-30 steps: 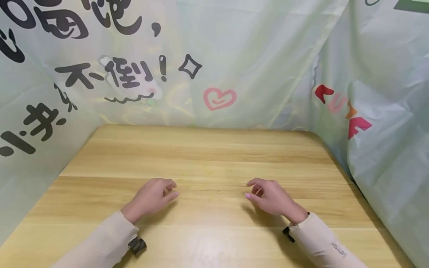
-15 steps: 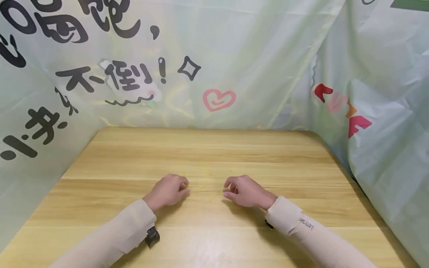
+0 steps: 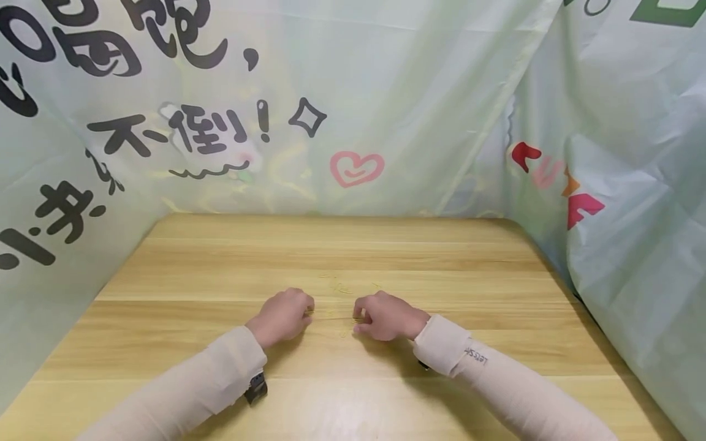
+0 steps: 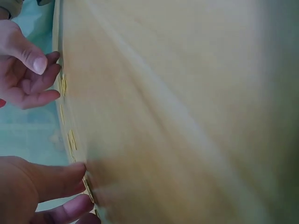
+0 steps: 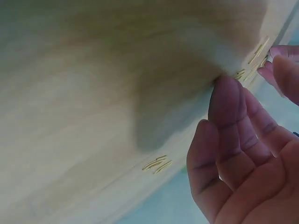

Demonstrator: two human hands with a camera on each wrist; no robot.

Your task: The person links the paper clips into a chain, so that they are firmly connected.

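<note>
Several thin gold wire pieces, which look like paper clips (image 3: pixel 342 289), lie scattered on the wooden table (image 3: pixel 220 257). My left hand (image 3: pixel 284 317) is low over the table, left of the middle. In the left wrist view its thumb and fingers stand apart on either side of a clip (image 4: pixel 88 190). Facing it across a narrow gap is my right hand (image 3: pixel 388 318), fingers bent loosely and thumb apart from them. One clip (image 3: pixel 357 319) shows near its fingertips. The right wrist view has more clips (image 5: pixel 158 163) below that hand; nothing shows gripped in it.
Pale green printed cloth (image 3: pixel 441 122) hangs behind the table and along both sides. Black straps with small devices (image 3: pixel 256 388) sit at the wrists, under beige sleeves (image 3: pixel 496 380).
Both hands have moved inward toward the table's middle, the right one farther. They now stand close together above the clips. The head view has shifted slightly.
</note>
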